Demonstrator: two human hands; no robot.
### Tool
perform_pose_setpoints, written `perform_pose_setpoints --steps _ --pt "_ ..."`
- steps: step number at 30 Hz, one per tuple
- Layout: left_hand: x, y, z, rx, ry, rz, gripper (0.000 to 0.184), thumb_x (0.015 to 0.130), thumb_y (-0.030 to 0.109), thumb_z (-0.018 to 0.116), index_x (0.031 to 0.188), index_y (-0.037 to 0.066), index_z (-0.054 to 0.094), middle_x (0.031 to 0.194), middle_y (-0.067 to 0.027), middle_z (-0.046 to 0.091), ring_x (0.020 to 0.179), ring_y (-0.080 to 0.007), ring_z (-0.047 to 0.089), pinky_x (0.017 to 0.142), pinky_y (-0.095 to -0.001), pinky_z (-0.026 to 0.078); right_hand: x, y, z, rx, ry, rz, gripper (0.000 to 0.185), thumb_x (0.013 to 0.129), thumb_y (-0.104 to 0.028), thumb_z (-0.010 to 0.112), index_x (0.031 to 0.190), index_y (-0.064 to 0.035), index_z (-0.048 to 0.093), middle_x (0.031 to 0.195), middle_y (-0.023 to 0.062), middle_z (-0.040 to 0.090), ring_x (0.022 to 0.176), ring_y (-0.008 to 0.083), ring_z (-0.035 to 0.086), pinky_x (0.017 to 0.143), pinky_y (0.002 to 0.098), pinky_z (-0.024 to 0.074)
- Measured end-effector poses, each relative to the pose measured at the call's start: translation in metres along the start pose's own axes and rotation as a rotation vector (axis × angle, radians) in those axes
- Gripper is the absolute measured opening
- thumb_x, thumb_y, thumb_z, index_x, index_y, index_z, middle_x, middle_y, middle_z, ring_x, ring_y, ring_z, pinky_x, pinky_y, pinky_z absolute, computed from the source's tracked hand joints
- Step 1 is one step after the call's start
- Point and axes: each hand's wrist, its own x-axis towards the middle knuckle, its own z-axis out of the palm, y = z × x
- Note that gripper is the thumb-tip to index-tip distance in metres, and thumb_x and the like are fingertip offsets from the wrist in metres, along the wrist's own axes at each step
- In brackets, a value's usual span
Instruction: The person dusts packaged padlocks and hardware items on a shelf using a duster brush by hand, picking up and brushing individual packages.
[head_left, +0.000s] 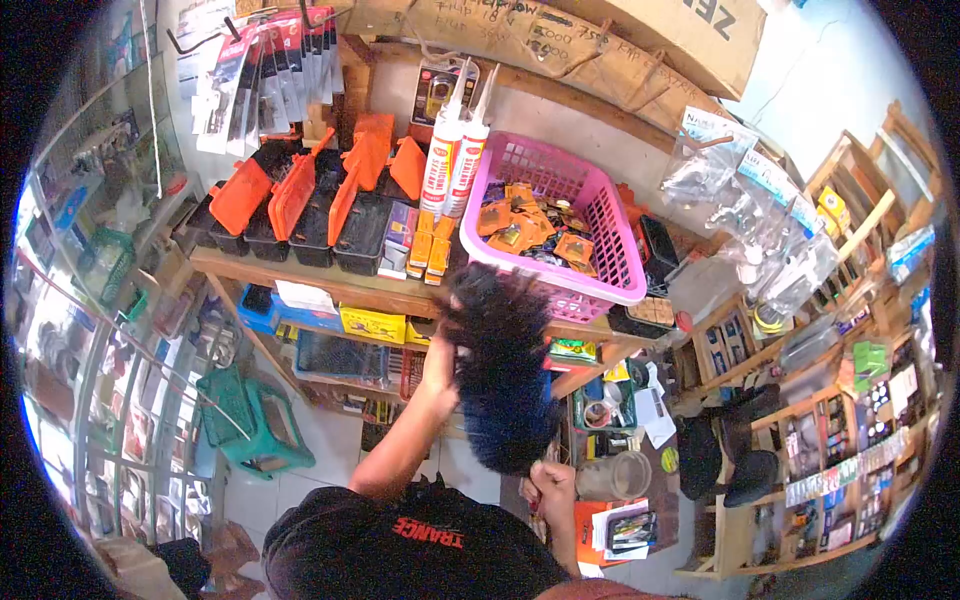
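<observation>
A dark fluffy feather duster (500, 370), black above and bluish lower down, stands in front of the wooden shelf unit. My left hand (440, 355) reaches up along its left side, against the feathers. Most of the left fingers are hidden behind them. At the duster's lower end, my right hand (550, 484) is closed, fingers curled, around what appears to be the handle, which is hidden. Just beyond the feathers, a pink basket (635, 288) holds several orange packets. Two sealant tubes (440, 165) stand to its left.
Black bins with orange scoops (293, 197) line the shelf top (300, 277). A green plastic stool (262, 420) is on the tiled floor at left, beside a glass cabinet (90, 270). Hanging packs and wooden racks (830, 440) fill the right. Another person's hand or foot shows at lower left.
</observation>
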Motion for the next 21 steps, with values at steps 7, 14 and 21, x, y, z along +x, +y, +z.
perform_pose_setpoints --steps 7,14,21 --pt "-0.020 0.014 0.024 -0.112 -0.103 0.004 0.066 0.095 0.062 0.034 0.134 0.011 0.047 0.133 -0.0138 0.052 0.120 -0.0293 0.051 0.105 -0.0488 0.038 0.002 0.006 0.004 -0.254 0.113 -0.003 0.041 0.095 -0.022 0.060 0.059 -0.0046 0.049 0.052 -0.0025 0.045 0.045 0.0049 0.038 0.042 0.0245 0.0276" --pt "-0.014 0.013 -0.007 -0.124 -0.150 -0.005 0.083 0.087 0.074 0.031 0.139 0.011 0.043 0.137 -0.0145 0.049 0.125 -0.0343 0.048 0.109 -0.0552 0.032 -0.004 0.006 0.033 -0.268 0.103 -0.013 0.038 0.094 -0.023 0.061 0.060 -0.0065 0.053 0.054 -0.0046 0.047 0.046 0.0035 0.039 0.042 0.0232 0.0281" --pt "-0.031 0.021 -0.014 -0.035 -0.369 0.002 0.089 0.089 0.073 0.027 0.139 0.001 0.039 0.139 -0.0166 0.048 0.126 -0.0326 0.048 0.108 -0.0463 0.035 -0.011 0.028 0.050 -0.098 0.064 0.062 0.040 0.096 -0.027 0.058 0.062 -0.0099 0.046 0.054 -0.0063 0.040 0.044 0.0038 0.033 0.041 0.0222 0.0235"
